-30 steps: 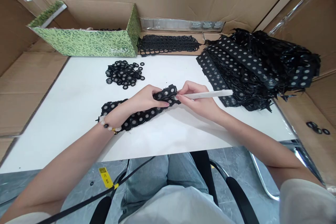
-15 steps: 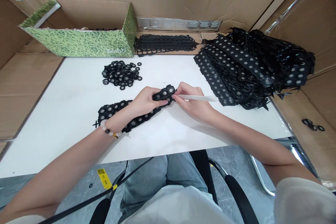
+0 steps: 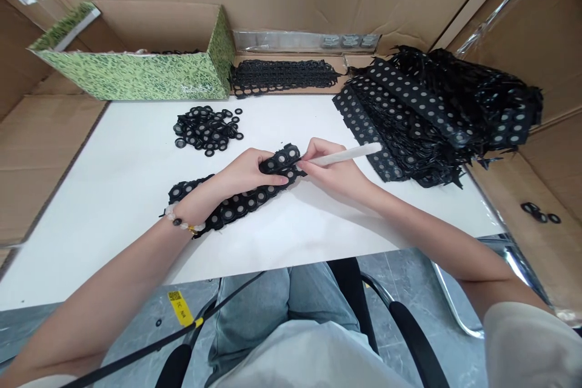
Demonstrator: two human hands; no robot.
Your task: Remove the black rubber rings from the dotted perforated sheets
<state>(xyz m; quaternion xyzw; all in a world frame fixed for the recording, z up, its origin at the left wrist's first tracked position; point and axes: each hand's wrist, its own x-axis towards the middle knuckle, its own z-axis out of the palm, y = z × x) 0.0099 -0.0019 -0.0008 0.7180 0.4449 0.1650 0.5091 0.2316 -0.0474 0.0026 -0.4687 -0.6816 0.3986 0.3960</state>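
Left hand, one: I am clamping the folded right end of a black ring-studded sheet between thumb and fingers, the rest of the sheet lying beneath my wrist on the white tabletop. Right hand, one: I am pinching a white pen-like tool near its tip, the fingertips closing together at that same folded end; the point itself is hiding among fingers and sheet, so I cannot tell whether it is piercing anything. Loose black rings, one heap: lying beyond the sheet's left half, apparently the finished portion. Black openwork netting, one bundle: lying farther beyond the sheet, seemingly what is remaining of stripped sheets. Dotted black sheets, one large stack: lying right of and beyond the sheet, looking unworked and making up most of what is left. Green patterned box, one: standing beyond the sheet to the left, its contents mostly hiding behind the wall. Held sheet: showing rings with pale centres along its visible rows, so I am judging it only partly worked, at most.
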